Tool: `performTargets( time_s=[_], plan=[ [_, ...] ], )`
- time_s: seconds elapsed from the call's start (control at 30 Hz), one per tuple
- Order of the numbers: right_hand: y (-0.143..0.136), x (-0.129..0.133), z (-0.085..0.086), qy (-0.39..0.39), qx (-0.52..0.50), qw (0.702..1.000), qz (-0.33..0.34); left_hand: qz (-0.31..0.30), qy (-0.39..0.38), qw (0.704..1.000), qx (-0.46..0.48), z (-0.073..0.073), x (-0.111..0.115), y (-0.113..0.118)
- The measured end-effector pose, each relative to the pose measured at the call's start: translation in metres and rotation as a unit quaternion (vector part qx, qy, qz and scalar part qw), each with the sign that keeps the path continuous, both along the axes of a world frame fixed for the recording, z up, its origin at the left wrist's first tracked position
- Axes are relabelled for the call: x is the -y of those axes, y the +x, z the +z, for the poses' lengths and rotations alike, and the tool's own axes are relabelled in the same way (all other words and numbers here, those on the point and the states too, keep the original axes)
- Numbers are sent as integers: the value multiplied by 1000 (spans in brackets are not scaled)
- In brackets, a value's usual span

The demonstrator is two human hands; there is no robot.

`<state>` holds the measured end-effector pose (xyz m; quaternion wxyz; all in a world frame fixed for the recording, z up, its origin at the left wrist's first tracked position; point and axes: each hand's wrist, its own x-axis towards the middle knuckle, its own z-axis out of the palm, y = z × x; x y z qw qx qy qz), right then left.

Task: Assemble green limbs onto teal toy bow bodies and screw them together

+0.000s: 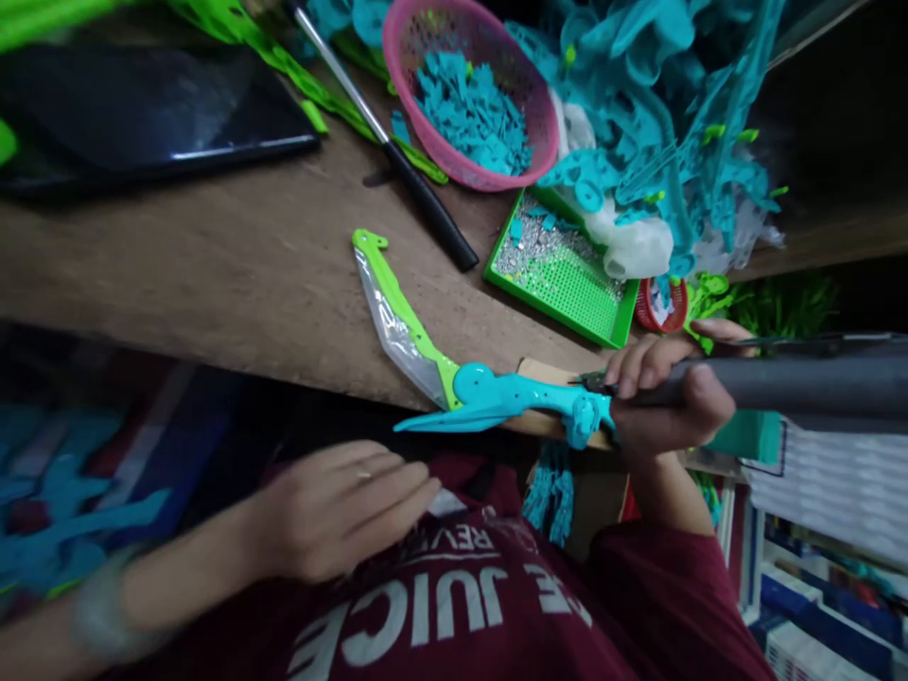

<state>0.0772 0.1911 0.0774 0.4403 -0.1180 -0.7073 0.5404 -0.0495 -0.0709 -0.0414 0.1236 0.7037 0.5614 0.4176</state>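
Note:
My right hand (663, 392) is closed around a long dark grey cylindrical tool (801, 378) in the head view. The tool's narrow tip is over the right end of a cyan plastic piece (503, 392) at the table's front edge. A curved green part (404, 307) with a clear plastic edge joins that piece and points up and left. My left hand (355, 511), slightly blurred, is in front of the maroon shirt, its fingers extended side by side and apart from the cyan piece. No object shows in it.
A pink basket (550, 142) of small cyan parts stands beside a green tray (550, 307) of small metal pieces. Cyan parts (638, 57) are heaped behind. A black-handled rod (432, 208), a dark glossy panel (156, 113) and a small red basket (681, 305) are also on the table.

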Motion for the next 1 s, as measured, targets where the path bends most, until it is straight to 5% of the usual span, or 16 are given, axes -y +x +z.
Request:
performTargets(
  time_s=[0.1, 0.2, 0.4, 0.57, 0.73, 0.87, 1.0],
  plan=[
    [5, 4, -2, -3, 3, 998, -59, -6, -144, 987, -78, -40, -4, 47],
    [8, 13, 0, -6, -5, 998, -55, 40, -259, 962, -79, -67, -37, 79],
    [17, 7, 1, 48, -7, 997, -64, 51, -244, 958, -139, -71, -83, 90],
    [9, -44, -2, 26, -63, 985, -158, 38, -229, 949, -215, -42, -64, 86],
    [-33, -107, -29, -9, -75, 979, -190, -31, -211, 946, -245, 15, -51, 72],
    [-64, -136, -55, -6, -18, 986, -166, -58, -82, 978, -184, 67, -87, 29],
    [-78, -145, -69, -24, -22, 986, -161, 48, 5, 968, -246, 96, -135, -20]
  ],
)
